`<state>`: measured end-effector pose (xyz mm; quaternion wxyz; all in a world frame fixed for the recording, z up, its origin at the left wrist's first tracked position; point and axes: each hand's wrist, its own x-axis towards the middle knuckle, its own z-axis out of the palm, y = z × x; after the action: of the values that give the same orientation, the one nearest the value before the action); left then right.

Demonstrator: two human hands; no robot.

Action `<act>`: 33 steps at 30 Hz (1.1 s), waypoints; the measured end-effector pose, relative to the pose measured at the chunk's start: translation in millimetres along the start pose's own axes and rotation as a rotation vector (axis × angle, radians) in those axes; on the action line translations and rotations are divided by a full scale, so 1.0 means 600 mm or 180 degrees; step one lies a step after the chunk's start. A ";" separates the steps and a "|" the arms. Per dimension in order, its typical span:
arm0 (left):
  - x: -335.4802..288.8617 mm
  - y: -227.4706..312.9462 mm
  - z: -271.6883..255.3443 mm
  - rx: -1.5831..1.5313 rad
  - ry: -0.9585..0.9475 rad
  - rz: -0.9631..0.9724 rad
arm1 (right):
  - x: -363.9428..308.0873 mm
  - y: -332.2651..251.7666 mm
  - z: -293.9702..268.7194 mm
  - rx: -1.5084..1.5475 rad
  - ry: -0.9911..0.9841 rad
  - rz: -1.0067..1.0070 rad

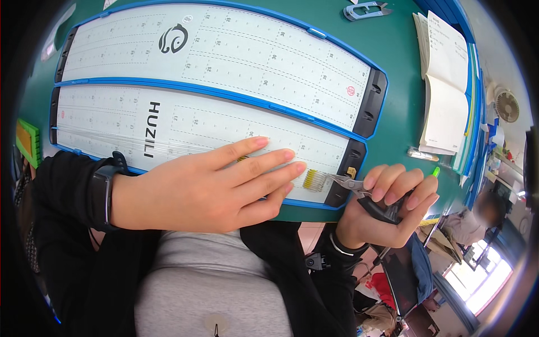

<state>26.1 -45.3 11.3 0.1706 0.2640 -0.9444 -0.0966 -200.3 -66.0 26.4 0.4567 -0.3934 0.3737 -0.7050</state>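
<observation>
A long blue fishing-rig case (222, 121) lies unfolded on the table, with two white ruled panels. Pale fishing lines (120, 137) stretch along the nearer panel and run under my left hand (224, 185). That hand rests flat over the lines, its fingers extended. A bit of yellow (242, 159) peeks out between them. Just right of my fingertips lies a row of fine hooks with yellow bindings (313, 180). My right hand (387, 205) is closed around dark-handled pliers (349, 183). Their silver jaws reach toward the hooks; whether they grip one is too small to tell.
Small blue-handled thread snips (366, 10) lie at the far edge. An open notebook (446, 84) stands to the right, near a green-tipped pen (435, 172). At the left is a green-edged block (28, 143). A person (477, 222) and a fan (507, 105) are farther off right.
</observation>
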 end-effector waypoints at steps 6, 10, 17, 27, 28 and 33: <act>-0.002 0.002 0.007 0.0128 0.0137 0.0008 | -0.001 0.002 -0.003 0.0079 -0.0153 0.0025; 0.000 0.002 0.005 0.0130 0.0113 0.0023 | 0.001 0.003 -0.005 0.0098 -0.0205 0.0021; 0.003 0.001 0.001 0.0048 0.0131 0.0028 | 0.001 0.004 -0.007 0.0128 -0.0251 -0.0020; 0.004 -0.001 -0.006 -0.0144 -0.0024 0.0072 | 0.001 -0.002 -0.011 0.0413 -0.0152 0.0006; 0.004 -0.001 -0.006 -0.0182 -0.0037 0.0059 | 0.001 -0.002 -0.010 0.0398 -0.0183 0.0010; 0.003 -0.002 -0.007 -0.0155 -0.0047 0.0068 | 0.000 0.001 -0.009 0.0408 -0.0213 0.0035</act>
<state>27.0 -47.7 15.5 0.1710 0.2490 -0.9458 -0.1197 -205.1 -65.5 23.6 0.4970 -0.3847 0.3145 -0.7114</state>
